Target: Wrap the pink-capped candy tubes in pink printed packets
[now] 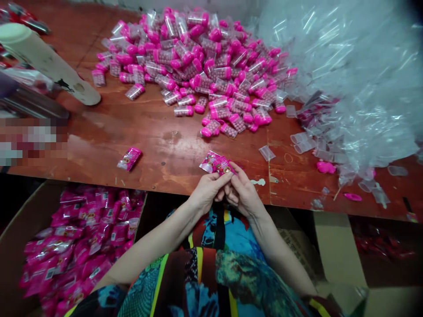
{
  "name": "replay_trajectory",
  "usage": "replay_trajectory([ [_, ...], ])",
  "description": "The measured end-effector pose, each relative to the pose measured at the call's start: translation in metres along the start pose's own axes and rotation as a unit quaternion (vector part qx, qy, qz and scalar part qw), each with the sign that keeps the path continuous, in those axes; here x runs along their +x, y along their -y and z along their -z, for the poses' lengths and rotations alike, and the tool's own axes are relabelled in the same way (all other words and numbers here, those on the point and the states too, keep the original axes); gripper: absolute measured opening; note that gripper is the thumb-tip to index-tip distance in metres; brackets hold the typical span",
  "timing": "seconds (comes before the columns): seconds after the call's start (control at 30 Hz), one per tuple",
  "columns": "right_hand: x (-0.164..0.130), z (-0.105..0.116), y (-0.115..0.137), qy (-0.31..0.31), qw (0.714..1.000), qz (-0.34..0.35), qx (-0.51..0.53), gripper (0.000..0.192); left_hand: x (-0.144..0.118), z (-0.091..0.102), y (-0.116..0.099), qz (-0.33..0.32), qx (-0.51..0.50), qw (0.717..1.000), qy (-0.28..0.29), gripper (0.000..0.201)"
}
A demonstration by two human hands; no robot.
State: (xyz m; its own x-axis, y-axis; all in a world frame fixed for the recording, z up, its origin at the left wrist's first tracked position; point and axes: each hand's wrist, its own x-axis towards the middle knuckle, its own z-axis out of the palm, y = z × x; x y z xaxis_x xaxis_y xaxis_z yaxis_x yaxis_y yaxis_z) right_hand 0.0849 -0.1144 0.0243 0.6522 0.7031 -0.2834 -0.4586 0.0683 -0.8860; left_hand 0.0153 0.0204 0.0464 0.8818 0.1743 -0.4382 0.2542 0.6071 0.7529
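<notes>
Both hands, left hand (206, 190) and right hand (243, 193), pinched one pink sachet (216, 164) together at the table (158, 145) edge, capsule pile (201, 66) well beyond.

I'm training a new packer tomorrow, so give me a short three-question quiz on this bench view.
1. True or false: both hands, the left hand and the right hand, grip the pink packet.
2. Where does the lone sealed packet lie? A) on the wooden table B) in the cardboard box C) on the clear bags
3. What colour are the caps on the pile of vials?

Key: 1 true; 2 A; 3 pink.
</notes>
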Motion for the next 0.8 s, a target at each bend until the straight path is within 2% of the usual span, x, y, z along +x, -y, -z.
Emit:
replay_trajectory([
  [0.1, 0.004, -0.002, 0.002, 0.032, 0.999, -0.025, 0.006, 0.088, -0.003, 0.003, 0.0, 0.012, 0.004, 0.999, 0.041, 0.07],
  [0.17, 0.008, 0.0, 0.004, 0.039, 0.998, -0.022, -0.035, 0.087, -0.006, 0.009, -0.004, 0.017, 0.0, 0.999, 0.04, 0.068],
  [0.2, 0.009, 0.003, 0.005, 0.027, 0.997, -0.007, -0.07, 0.084, -0.008, 0.014, -0.009, 0.014, -0.007, 1.0, 0.022, 0.064],
  [0.27, 0.011, 0.014, 0.009, -0.035, 0.982, 0.062, -0.173, 0.071, -0.013, 0.03, -0.024, -0.013, -0.041, 0.997, -0.063, 0.053],
  [0.3, 0.012, 0.021, 0.01, -0.077, 0.961, 0.113, -0.24, 0.063, -0.016, 0.039, -0.033, -0.033, -0.065, 0.99, -0.122, 0.049],
  [0.33, 0.012, 0.029, 0.012, -0.115, 0.928, 0.164, -0.314, 0.054, -0.019, 0.048, -0.042, -0.052, -0.092, 0.977, -0.186, 0.049],
  [0.4, 0.011, 0.044, 0.011, -0.159, 0.839, 0.238, -0.462, 0.041, -0.023, 0.064, -0.055, -0.053, -0.119, 0.953, -0.274, 0.058],
  [0.43, 0.011, 0.049, 0.009, -0.166, 0.794, 0.254, -0.527, 0.038, -0.025, 0.068, -0.057, -0.04, -0.12, 0.948, -0.293, 0.063],
  [0.5, 0.01, 0.054, 0.001, -0.176, 0.721, 0.258, -0.619, 0.032, -0.027, 0.067, -0.051, -0.014, -0.095, 0.955, -0.28, 0.063],
  [0.57, 0.011, 0.053, -0.008, -0.193, 0.684, 0.251, -0.658, 0.03, -0.025, 0.056, -0.036, -0.02, -0.039, 0.975, -0.219, 0.05],
  [0.63, 0.012, 0.051, -0.013, -0.205, 0.677, 0.25, -0.661, 0.029, -0.021, 0.04, -0.019, -0.044, 0.035, 0.987, -0.15, 0.038],
  [0.7, 0.013, 0.05, -0.014, -0.205, 0.684, 0.256, -0.652, 0.029, -0.012, 0.026, -0.007, -0.074, 0.101, 0.986, -0.112, 0.027],
  [0.77, 0.014, 0.051, -0.013, -0.201, 0.693, 0.268, -0.639, 0.029, -0.002, 0.016, -0.003, -0.123, 0.173, 0.969, -0.125, 0.012],
  [0.8, 0.014, 0.052, -0.012, -0.2, 0.694, 0.276, -0.634, 0.03, 0.003, 0.013, -0.004, -0.147, 0.229, 0.952, -0.14, 0.011],
])
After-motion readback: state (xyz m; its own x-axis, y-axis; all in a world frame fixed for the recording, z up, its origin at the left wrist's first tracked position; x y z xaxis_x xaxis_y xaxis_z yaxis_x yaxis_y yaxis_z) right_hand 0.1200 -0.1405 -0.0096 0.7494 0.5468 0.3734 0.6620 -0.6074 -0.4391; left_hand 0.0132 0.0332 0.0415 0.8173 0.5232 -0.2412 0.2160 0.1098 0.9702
